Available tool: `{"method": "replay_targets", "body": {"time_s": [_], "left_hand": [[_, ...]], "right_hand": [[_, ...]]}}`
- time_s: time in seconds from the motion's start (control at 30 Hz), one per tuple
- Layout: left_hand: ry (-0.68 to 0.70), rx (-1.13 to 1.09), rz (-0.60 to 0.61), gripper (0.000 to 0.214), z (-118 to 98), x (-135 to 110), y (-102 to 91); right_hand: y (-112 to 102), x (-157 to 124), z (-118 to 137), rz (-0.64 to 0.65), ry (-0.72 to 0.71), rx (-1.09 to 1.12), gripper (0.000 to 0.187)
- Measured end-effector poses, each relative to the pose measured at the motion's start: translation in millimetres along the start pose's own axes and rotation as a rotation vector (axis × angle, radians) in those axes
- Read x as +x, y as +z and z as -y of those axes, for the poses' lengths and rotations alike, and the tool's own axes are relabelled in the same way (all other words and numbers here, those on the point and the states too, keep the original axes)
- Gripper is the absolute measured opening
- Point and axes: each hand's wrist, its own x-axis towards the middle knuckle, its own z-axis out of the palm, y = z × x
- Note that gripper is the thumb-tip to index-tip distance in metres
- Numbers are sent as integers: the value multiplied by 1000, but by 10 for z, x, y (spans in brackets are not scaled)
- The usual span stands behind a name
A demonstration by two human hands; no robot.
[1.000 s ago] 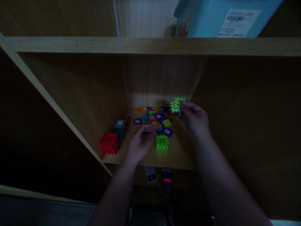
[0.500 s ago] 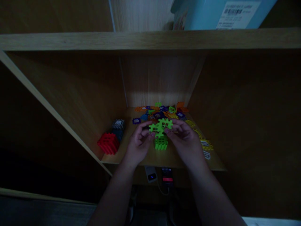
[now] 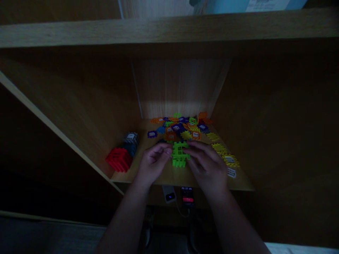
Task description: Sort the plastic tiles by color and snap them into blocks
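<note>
A green block structure (image 3: 179, 155) of interlocking plastic tiles stands near the front of a wooden shelf (image 3: 169, 176). My left hand (image 3: 153, 163) pinches its left side with curled fingers. My right hand (image 3: 205, 164) is closed on its right side and top. Just behind lies a pile of loose tiles (image 3: 181, 127) in orange, purple, blue, green and yellow.
A red tile cube (image 3: 118, 159) and a grey-blue cube (image 3: 130, 141) sit at the shelf's left front. Yellow and white tiles (image 3: 225, 157) lie to the right. Wooden side panels close in the compartment. Small devices (image 3: 180, 195) with lit displays hang below the front edge.
My right hand brought a green tile piece from the back right to the front. Both hands then lowered it onto the green structure on the shelf.
</note>
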Motion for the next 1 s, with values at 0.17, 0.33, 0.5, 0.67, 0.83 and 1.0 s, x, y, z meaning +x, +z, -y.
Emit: {"method": "replay_targets", "body": {"time_s": [0.17, 0.33, 0.5, 0.67, 0.83, 1.0], "left_hand": [[-2, 10, -56, 31, -15, 12, -2], [45, 23, -172, 30, -40, 31, -20], [45, 45, -178, 31, -39, 22, -27], [14, 68, -247, 40, -24, 23, -26], [-26, 16, -386, 42, 43, 61, -38], [-47, 8, -385, 42, 72, 69, -45]], "right_hand": [[13, 17, 0, 50, -29, 55, 34], [4, 51, -37, 155, -35, 170, 38], [-32, 64, -51, 188, -14, 180, 31], [-122, 52, -170, 187, 188, 251, 22], [-157, -61, -429, 303, 468, 370, 31], [-93, -126, -520, 390, 583, 479, 41]]}}
